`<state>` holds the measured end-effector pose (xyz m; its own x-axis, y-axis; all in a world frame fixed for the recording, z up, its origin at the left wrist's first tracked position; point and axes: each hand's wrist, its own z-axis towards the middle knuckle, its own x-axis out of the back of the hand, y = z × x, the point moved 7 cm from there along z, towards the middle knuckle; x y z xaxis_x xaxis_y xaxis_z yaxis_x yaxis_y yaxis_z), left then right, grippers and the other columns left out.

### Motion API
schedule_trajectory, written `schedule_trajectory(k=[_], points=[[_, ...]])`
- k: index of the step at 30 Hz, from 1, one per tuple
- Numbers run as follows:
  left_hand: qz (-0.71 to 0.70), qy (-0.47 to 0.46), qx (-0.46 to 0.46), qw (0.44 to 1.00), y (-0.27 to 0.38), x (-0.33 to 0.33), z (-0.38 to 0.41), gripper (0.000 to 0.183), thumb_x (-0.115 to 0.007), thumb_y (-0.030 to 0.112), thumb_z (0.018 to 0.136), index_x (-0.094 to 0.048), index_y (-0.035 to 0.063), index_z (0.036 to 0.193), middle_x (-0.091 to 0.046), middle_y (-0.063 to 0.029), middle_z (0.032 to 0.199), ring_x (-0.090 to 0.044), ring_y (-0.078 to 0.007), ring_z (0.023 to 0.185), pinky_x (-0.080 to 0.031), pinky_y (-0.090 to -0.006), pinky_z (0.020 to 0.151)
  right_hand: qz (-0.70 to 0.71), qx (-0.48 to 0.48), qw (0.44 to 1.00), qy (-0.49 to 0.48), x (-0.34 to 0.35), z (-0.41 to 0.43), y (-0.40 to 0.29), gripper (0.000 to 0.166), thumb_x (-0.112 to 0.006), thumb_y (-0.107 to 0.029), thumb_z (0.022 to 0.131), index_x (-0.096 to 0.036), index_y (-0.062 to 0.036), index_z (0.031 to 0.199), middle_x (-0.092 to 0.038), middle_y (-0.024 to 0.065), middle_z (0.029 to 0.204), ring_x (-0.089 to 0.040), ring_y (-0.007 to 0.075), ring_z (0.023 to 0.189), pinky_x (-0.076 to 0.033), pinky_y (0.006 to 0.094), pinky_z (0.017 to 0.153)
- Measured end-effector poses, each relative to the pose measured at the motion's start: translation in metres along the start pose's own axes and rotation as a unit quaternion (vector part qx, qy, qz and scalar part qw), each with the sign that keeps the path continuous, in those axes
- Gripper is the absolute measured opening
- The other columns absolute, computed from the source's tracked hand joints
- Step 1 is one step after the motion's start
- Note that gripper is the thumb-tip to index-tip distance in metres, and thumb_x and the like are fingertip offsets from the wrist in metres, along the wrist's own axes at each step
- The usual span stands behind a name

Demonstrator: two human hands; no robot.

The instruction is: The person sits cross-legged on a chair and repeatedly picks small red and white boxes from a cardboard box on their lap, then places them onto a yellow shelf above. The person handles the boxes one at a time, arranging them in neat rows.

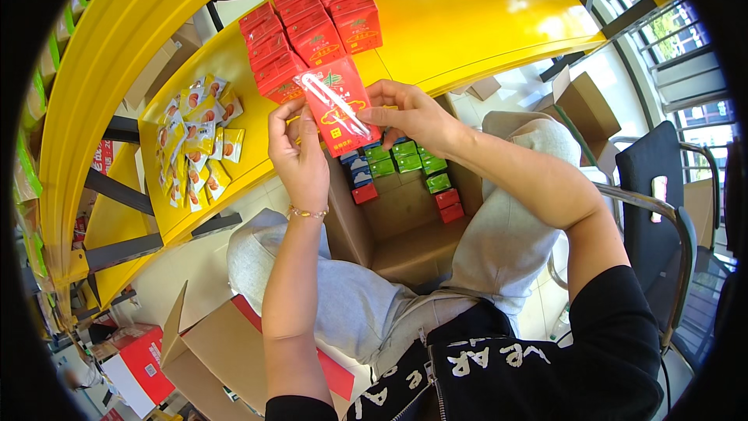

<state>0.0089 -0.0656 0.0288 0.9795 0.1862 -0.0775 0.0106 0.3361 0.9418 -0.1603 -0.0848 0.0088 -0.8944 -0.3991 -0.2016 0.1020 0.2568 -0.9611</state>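
Between both hands I hold a red printed carton (339, 106) with a shiny clear wrap. My left hand (299, 140) grips its left edge, and a beaded bracelet is on that wrist. The fingers and thumb of my right hand (403, 111) are on its right edge. Just beyond it, rows of similar red cartons (315, 32) stand on the yellow table (467, 17). Below my hands, between my knees, an open cardboard box (403, 240) holds small green packs (407, 158), blue packs (359, 172) and red packs (449, 206) along its sides.
A pile of small yellow-and-white packets (198, 134) lies on the table's left part. Another open cardboard box (228, 356) is at the lower left. To the right are a black chair (648, 204) with metal arms and an open carton (584, 111) on the floor.
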Motion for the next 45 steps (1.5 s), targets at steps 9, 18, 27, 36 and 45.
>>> schedule_trajectory(k=[9, 18, 27, 36, 45], points=[[-0.078, -0.102, 0.114, 0.985, -0.005, -0.034, -0.017, 0.065, -0.067, 0.011, 0.088, -0.031, 0.0002, 0.141, -0.052, -0.0116, 0.124, -0.057, -0.0178, 0.107, -0.050, -0.0323, 0.090, -0.150, 0.088, 0.981, 0.082, 0.004, -0.011, -0.010, 0.036, -0.074, -0.017, 0.080, -0.051, -0.0013, 0.103, -0.062, 0.0085, 0.089, -0.058, 0.0095, 0.065, -0.048, 0.0244, 0.054], [-0.084, -0.114, 0.106, 0.984, -0.013, -0.037, -0.015, 0.083, -0.081, 0.008, 0.074, -0.030, 0.0016, 0.140, -0.049, -0.0121, 0.129, -0.056, -0.0199, 0.112, -0.050, -0.0336, 0.092, -0.224, 0.150, 0.961, 0.064, -0.010, -0.022, -0.017, 0.032, -0.065, -0.001, 0.074, -0.049, 0.0017, 0.102, -0.063, 0.0127, 0.096, -0.061, 0.0173, 0.067, -0.050, 0.0295, 0.059], [-0.137, -0.128, 0.224, 0.956, -0.021, -0.028, -0.013, 0.061, -0.077, 0.006, 0.078, -0.046, 0.0030, 0.131, -0.059, -0.0076, 0.119, -0.058, -0.0165, 0.108, -0.051, -0.0301, 0.088, -0.199, 0.101, 0.975, -0.016, 0.003, -0.008, -0.015, 0.033, -0.056, 0.002, 0.082, -0.050, -0.0015, 0.115, -0.059, 0.0095, 0.112, -0.062, 0.0108, 0.075, -0.051, 0.0244, 0.065], [-0.199, -0.173, 0.222, 0.939, -0.022, -0.038, -0.015, 0.049, -0.074, 0.010, 0.083, -0.052, 0.0062, 0.126, -0.061, -0.0047, 0.117, -0.059, -0.0133, 0.104, -0.049, -0.0317, 0.090, 0.000, -0.008, 0.988, -0.154, 0.002, 0.004, -0.011, 0.051, -0.059, -0.002, 0.084, -0.045, -0.0076, 0.132, -0.059, 0.0059, 0.117, -0.062, 0.0096, 0.082, -0.052, 0.0229, 0.071], [-0.237, -0.089, 0.238, 0.938, -0.032, -0.041, -0.014, 0.046, -0.071, 0.020, 0.087, -0.049, 0.0061, 0.124, -0.061, -0.0009, 0.105, -0.060, -0.0110, 0.089, -0.051, -0.0251, 0.077, 0.004, 0.011, 0.988, -0.152, 0.009, 0.020, -0.005, 0.058, -0.064, -0.001, 0.083, -0.039, -0.0083, 0.135, -0.059, 0.0055, 0.116, -0.061, 0.0079, 0.084, -0.049, 0.0193, 0.065]])
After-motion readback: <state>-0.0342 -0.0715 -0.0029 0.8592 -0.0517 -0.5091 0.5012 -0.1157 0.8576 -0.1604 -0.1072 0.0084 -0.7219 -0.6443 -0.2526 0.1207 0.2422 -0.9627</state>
